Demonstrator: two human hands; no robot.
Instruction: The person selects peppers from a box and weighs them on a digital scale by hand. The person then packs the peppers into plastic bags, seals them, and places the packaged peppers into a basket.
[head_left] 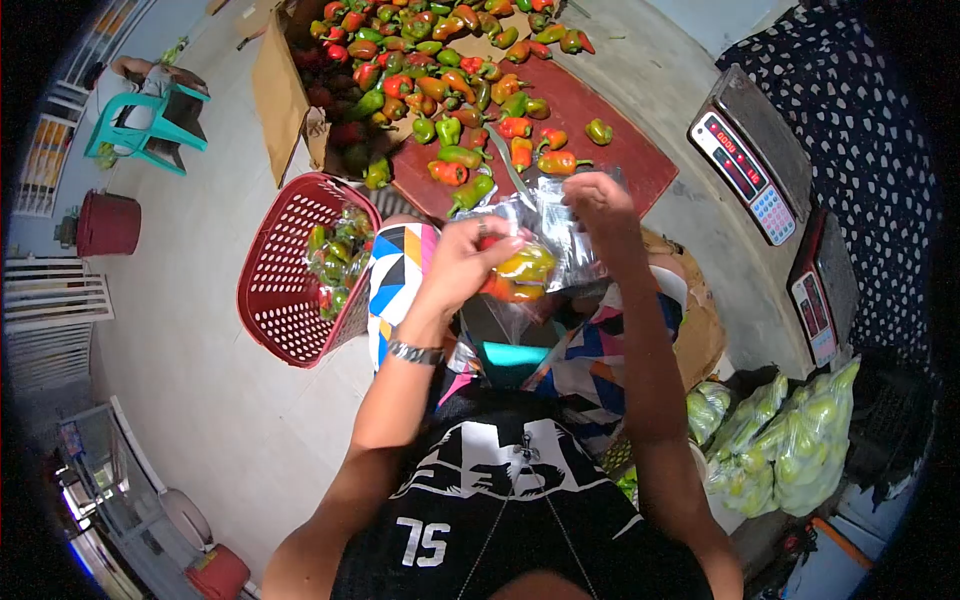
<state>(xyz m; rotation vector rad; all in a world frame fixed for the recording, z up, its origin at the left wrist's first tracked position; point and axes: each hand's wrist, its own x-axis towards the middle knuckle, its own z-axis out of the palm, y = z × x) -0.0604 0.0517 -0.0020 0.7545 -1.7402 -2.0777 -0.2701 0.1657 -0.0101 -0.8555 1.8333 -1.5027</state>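
Observation:
My left hand (470, 262) is closed on a clear plastic bag of peppers (525, 265); yellow, orange and red peppers show through the film. My right hand (603, 208) is just to the right of it, fingers curled together by a silvery sheaf of plastic bags (572, 240). What those fingers hold, if anything, I cannot make out. Beyond my hands, a long thin blade (508, 160) points away among loose peppers; its lower end is hidden. A heap of red, orange and green peppers (440, 85) covers the far part of a dark red board (625, 150).
On my left stands a red perforated basket (275, 270) with bagged peppers (340, 255) inside. A cardboard box (283, 95) borders the heap. Two digital scales (745, 165) line the right side, with bags of green produce (785, 440) nearer me. A teal chair (150, 120) lies farther left.

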